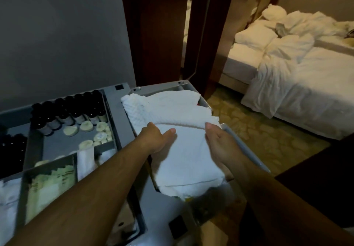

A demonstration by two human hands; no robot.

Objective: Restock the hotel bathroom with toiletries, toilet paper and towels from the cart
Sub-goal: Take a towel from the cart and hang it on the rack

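This is the towel step. The left hand (pixel 157 139) and right hand (pixel 218 143) both grip a folded white towel (pixel 185 161) on top of the cart (pixel 117 111). Next it needs lifting flat, I think.

The head view looks forward and down, close over the cart (pixel 122 111).

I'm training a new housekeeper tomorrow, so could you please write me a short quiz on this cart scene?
1. True or false: the left hand and the right hand both grip the white towel.
2. The dark bottles stand: A) in the cart tray, left of the towel; B) in the right hand; C) on a shelf.
3. Fill in: the rumpled white bedding lies on a ____.
Key: 1 true; 2 A; 3 bed.
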